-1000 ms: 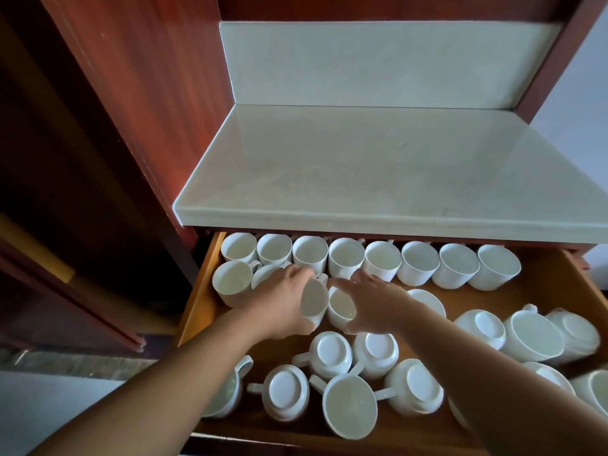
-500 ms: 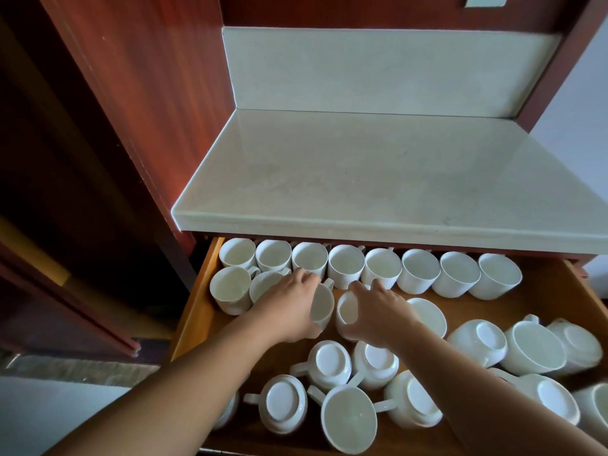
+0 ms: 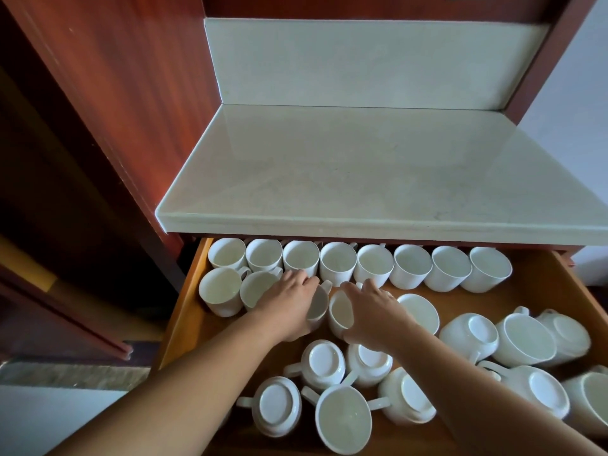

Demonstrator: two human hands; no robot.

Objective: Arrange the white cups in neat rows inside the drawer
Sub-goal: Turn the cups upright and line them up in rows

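An open wooden drawer holds many white cups. Several stand upright in a back row under the counter edge. Two more upright cups begin a second row at the left. My left hand is shut on a white cup in that second row. Beside it, my right hand is shut on another white cup. The two held cups stand close together, and both look slightly tilted. Loose cups lie in front, some upside down.
A pale stone counter overhangs the drawer's back. More jumbled cups fill the drawer's right side. A red-brown wooden panel rises at the left, with a dark gap beside it.
Both hands with their cups have shifted slightly toward the back row. The view has tilted a little, showing more of the counter.
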